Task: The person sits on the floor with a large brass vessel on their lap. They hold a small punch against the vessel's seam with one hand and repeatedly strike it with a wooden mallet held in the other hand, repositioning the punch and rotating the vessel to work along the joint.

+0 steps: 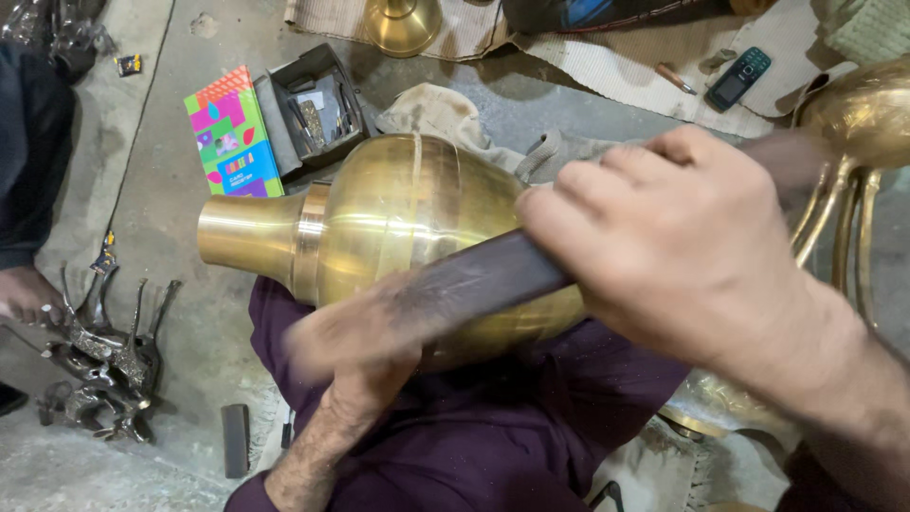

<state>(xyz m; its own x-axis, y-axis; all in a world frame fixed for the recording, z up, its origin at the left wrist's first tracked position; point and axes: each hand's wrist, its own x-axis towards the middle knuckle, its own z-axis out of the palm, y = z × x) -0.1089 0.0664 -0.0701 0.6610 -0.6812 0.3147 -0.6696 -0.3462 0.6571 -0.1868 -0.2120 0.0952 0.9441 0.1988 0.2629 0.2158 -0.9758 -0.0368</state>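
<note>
One brass vase (408, 228) lies on its side across the person's lap, neck pointing left. A dark flat tool (483, 280) bears on its belly. The right hand (673, 246) has its fingers closed round the tool's upper end; the left hand (351, 351), blurred, presses its lower end, finger position indeterminable. Surface shows bright sheen with banding; judged partly finished. Box (235, 133) and dark metal pieces (104, 360) crowd the left; little room right beside another brass piece (853, 142).
</note>
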